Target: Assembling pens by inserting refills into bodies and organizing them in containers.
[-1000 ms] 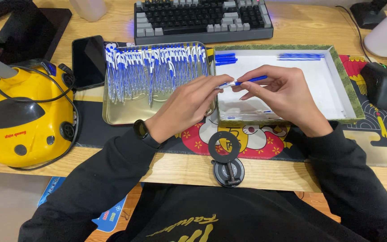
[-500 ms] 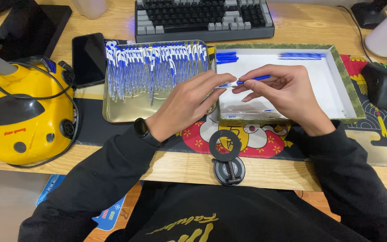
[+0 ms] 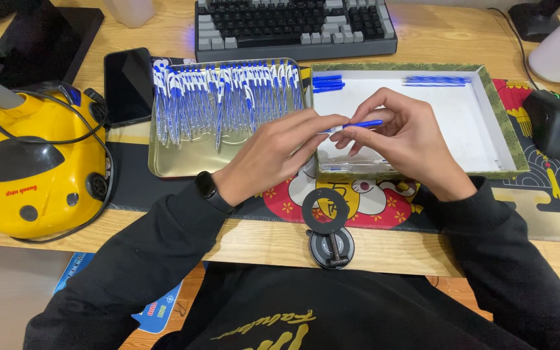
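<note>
Open room is bounded by the metal tray (image 3: pixel 163 170) and white box (image 3: pixel 487 139) rims. A blue pen (image 3: pixel 358 124) is pinched between the left hand (image 3: pixel 273 155) and right hand (image 3: pixel 409 139), fingers curled.

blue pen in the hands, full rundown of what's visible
The blue pen is a slim, plastic-looking stick, bright blue along its exposed length with a pale end toward the left hand. It lies nearly level, held above the near edge of the white tray. Left fingertips pinch the pale end; the right hand grips the blue end, hiding its tip.
</note>
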